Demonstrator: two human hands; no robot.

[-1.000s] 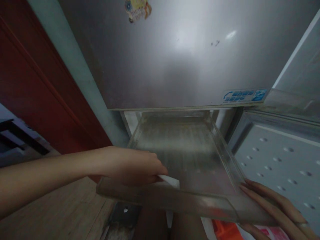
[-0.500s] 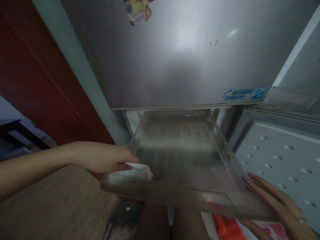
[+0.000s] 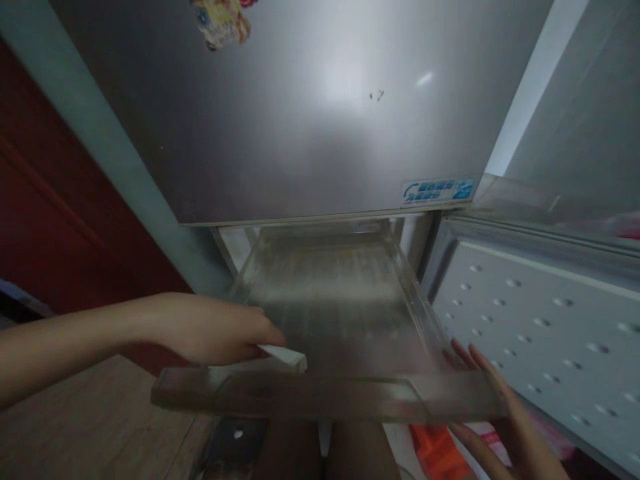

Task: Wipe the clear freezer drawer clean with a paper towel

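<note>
A clear plastic drawer is pulled out from under the steel fridge door. My left hand reaches inside its front left corner, closed on a white cloth pressed to the drawer floor. My right hand holds the drawer's front right corner, with the fingers behind the wall and the thumb below.
The open lower fridge door, white with dimples, stands to the right. A red-brown wooden door and a grey-green frame stand on the left. Wooden floor lies below. Orange and pink packaging sits under the drawer. My knees show at the bottom.
My left hand slid the cloth left along the drawer's front, then back a little to the right. The view shifted, so the drawer sits further left in the picture.
</note>
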